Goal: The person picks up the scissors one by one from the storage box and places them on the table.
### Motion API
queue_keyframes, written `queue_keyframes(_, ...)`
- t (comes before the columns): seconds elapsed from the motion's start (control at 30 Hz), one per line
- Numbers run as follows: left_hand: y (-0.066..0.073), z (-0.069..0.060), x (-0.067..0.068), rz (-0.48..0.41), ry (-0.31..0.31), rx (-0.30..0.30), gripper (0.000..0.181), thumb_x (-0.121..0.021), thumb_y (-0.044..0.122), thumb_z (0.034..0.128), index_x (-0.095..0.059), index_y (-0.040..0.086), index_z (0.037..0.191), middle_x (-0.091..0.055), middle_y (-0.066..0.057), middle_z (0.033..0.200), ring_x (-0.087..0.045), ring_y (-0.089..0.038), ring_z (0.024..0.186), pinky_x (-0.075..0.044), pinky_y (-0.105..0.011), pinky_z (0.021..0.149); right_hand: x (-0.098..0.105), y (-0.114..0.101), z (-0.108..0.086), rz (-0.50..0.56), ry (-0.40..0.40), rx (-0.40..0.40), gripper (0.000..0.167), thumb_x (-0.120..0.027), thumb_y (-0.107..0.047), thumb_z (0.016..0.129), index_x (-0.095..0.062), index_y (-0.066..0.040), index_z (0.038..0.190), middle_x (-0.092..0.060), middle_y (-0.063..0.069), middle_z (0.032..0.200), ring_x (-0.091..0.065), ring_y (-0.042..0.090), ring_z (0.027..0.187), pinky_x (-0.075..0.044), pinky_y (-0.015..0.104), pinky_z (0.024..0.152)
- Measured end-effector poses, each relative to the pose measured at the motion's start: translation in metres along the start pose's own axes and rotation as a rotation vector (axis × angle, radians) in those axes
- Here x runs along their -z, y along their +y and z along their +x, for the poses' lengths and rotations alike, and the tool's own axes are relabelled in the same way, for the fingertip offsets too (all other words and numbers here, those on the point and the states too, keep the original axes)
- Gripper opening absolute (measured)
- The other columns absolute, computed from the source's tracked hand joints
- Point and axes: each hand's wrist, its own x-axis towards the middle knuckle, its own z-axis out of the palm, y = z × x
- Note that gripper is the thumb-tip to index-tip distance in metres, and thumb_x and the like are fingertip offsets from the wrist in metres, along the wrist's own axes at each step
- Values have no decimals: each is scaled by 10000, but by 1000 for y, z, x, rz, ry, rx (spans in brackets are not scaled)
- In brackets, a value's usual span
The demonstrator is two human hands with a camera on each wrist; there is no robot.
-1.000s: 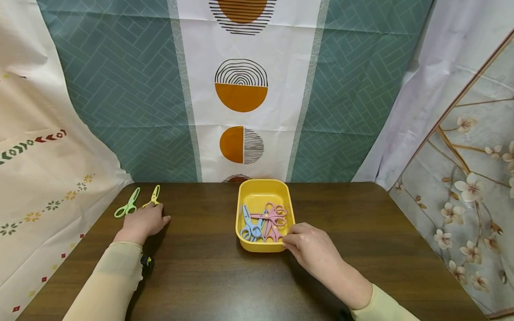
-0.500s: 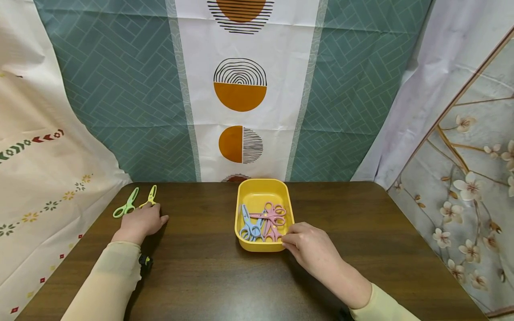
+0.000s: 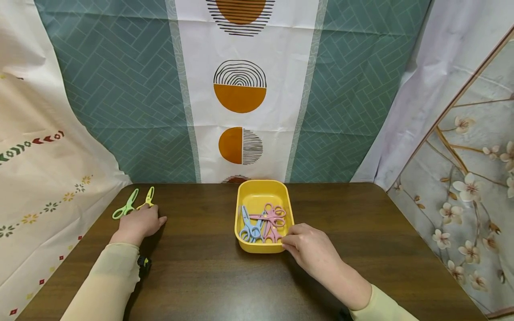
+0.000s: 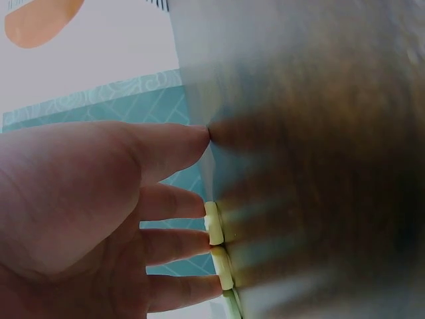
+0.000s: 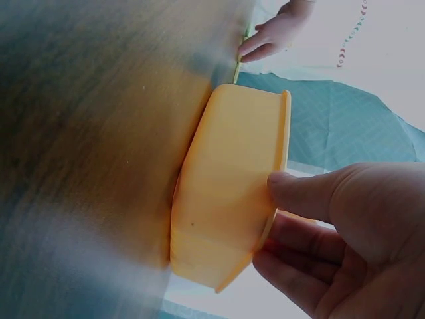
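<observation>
In the head view my left hand (image 3: 138, 222) lies over the handles of the yellow scissors (image 3: 149, 196) at the table's far left. Its fingers are fairly straight; in the left wrist view the fingertips (image 4: 192, 242) press on the yellow handles (image 4: 216, 226), and the thumb tip meets the table. Green scissors (image 3: 126, 205) lie just left of the yellow pair. My right hand (image 3: 315, 247) pinches the near right rim of a yellow tub (image 3: 242, 244), thumb outside and fingers over the edge. Blue scissors (image 3: 250, 227) and pink scissors (image 3: 274, 215) lie piled inside the tub.
A dark wooden table (image 3: 209, 276) carries everything. Patterned cloth hangs behind it (image 3: 132, 111), with a cream cloth (image 3: 52, 187) along the left edge and a floral cloth (image 3: 462, 214) along the right.
My left hand has slid slightly left, and the yellow scissors have moved with it, closer to the green pair. The right hand and the tub have stayed put.
</observation>
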Motion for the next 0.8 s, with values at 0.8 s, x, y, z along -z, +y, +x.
queue_keyframes(0.8, -1, 1, 0, -26, 20, 28, 653, -644, 352, 1093, -508, -168, 1464, -473, -436, 1496, -542, -695, 1269, -469, -827, 955, -1, 0, -1, -8, 9, 9, 111, -961, -133, 864, -866, -151, 920, -746, -36, 923, -711, 170, 922, -622, 386, 760)
